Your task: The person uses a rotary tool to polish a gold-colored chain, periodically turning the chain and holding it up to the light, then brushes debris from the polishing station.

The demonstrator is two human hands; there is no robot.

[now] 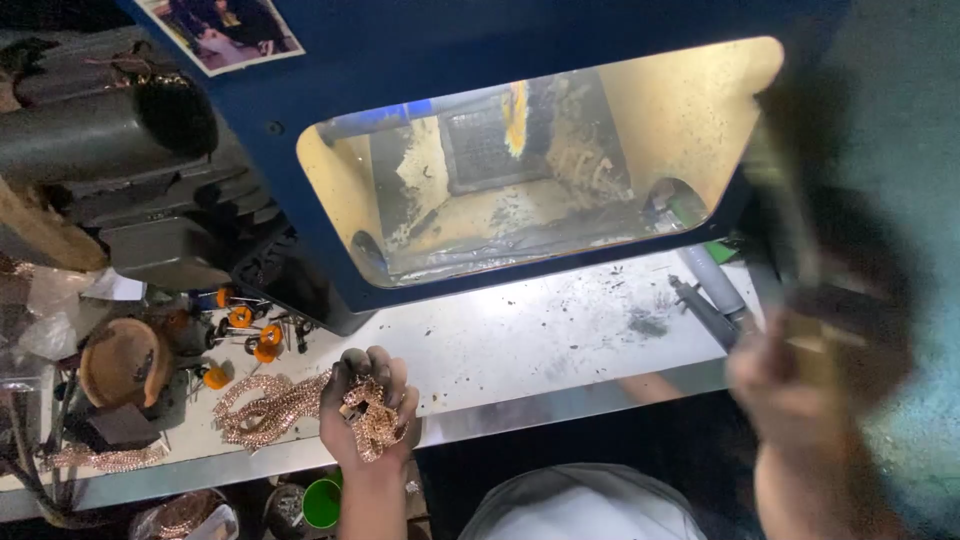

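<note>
The left hand [366,408] hovers over the front edge of the bench [520,345], fingers curled tight around a bunch of rose-gold chain [375,420]; the fingertips look blackened. From the fist more of the same chain trails leftward and lies in a loose heap [262,405] on the bench top. Another short strand [105,459] lies further left, near the bench's front edge.

The right hand [790,385] is raised off the bench's right end and heavily blurred. It seems to be closed on a yellowish bar-like thing [785,215] that rises upward from it, but how the fingers sit on it I cannot tell.

At the back of the bench stands a blue hood [440,60] with a lit opening; inside, a yellow wheel [517,118] shows among dusty walls. Left of the hood sits a grey motor [110,150]. On the bench below the motor are small orange-tipped tools [250,330] and a round brown dish [115,362]. A grey tube [712,285] lies at the bench's right end. Under the bench's front edge, beside the left wrist, is a green cup [322,502].
</note>
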